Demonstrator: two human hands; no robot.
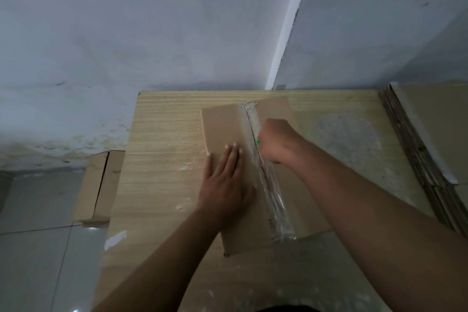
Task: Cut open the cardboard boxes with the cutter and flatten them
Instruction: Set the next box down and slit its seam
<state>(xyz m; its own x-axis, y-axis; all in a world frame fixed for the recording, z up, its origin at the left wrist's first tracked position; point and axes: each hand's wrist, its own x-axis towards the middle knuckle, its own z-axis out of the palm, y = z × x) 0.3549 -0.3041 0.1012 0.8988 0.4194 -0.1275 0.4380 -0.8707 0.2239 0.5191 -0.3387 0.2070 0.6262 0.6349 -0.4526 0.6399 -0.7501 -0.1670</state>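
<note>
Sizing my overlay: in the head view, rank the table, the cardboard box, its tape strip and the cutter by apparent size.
Largest first:
table
cardboard box
tape strip
cutter: only a green tip shows past the right hand, so unsure.

Dim, bluish indoor light, faint soft shadows, glare on the clear tape along the cardboard box, bright glint on glossy floor tiles, overall soft focus, wide-angle bending toward the edges.
</note>
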